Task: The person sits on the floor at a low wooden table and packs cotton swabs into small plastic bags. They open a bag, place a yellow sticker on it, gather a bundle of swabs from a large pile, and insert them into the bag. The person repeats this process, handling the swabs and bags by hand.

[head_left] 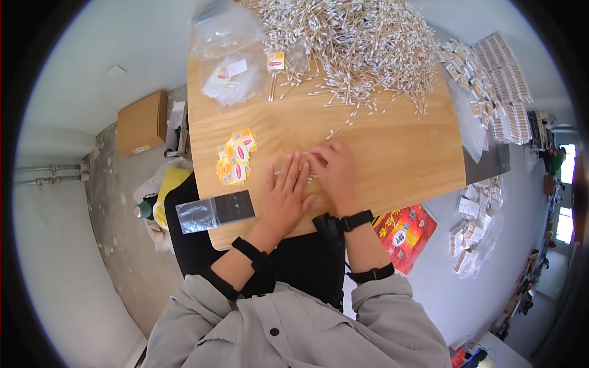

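My left hand [284,193] lies flat on the wooden table [399,144], its fingers stretched out. Close beside its fingertips, my right hand [336,173] has bent fingers drawn together; what they hold, if anything, is hidden and slightly blurred. Between and under the two hands a few cotton swabs [313,176] show, mostly covered. Left of my left hand lies a loose stack of yellow and white printed cards [236,159]. A big heap of cotton swabs [362,46] covers the far part of the table.
Clear plastic bags [230,83] lie at the far left, near a small card-labelled bag [276,61]. A zip bag [197,216] rests at the near left corner. Packed swabs [475,83] are piled beyond the right edge. A cardboard box [141,124] stands on the floor.
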`<state>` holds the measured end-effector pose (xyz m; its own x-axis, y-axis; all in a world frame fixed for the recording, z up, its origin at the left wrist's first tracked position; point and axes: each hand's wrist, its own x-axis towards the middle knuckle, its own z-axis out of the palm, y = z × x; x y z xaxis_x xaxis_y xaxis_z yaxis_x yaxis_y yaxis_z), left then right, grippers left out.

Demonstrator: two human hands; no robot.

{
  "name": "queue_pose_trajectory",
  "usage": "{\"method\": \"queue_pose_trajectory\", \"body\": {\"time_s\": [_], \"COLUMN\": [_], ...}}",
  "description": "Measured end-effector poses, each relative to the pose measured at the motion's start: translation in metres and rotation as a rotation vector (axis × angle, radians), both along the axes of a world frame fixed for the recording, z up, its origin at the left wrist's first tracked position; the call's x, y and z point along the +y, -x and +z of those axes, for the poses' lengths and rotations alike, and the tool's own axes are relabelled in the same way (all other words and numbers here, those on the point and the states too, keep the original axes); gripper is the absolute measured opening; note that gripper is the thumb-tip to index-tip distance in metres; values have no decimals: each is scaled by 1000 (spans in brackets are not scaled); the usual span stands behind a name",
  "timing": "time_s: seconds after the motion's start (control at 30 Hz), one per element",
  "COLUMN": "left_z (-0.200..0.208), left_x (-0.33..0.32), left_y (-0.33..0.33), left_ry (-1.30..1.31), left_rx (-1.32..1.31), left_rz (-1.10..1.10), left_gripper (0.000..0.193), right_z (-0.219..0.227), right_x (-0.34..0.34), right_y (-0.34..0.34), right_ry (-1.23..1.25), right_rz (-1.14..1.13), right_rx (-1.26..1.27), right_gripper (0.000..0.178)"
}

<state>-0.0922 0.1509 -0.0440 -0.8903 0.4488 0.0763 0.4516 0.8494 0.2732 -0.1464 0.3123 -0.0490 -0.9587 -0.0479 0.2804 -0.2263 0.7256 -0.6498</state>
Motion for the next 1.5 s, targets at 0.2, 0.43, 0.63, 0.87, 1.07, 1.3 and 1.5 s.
{"method": "queue_pose_trajectory", "body": {"time_s": [0.2,0.43,0.63,0.87,1.07,1.3,1.5], "left_z": [0,0,2,5,4,0,-1], "left_x": [5,4,4,5,1,4,1], "left_y": [8,8,8,9,6,7,6], "left_ry": [-41,-32,-55,-63,15,-79,-93], "left_rx": [-2,-2,-6,-18,-12,4,25], "left_rz": [1,-18,-10,-29,-66,-61,-35], "left_gripper": [76,76,74,72,68,67,71], "right_z": [-4,0,8,1,15,-3,11], "right_x": [23,30,12,9,-30,-23,4], "right_y": [18,17,12,33,43,64,52], "right_ry": [90,30,175,129,110,193,255], "right_rz": [-255,-164,-2,-234,-30,16,301], "right_rx": [71,-96,-211,-234,-94,-115,-281], "right_gripper": [21,11,7,12,12,16,14]}}
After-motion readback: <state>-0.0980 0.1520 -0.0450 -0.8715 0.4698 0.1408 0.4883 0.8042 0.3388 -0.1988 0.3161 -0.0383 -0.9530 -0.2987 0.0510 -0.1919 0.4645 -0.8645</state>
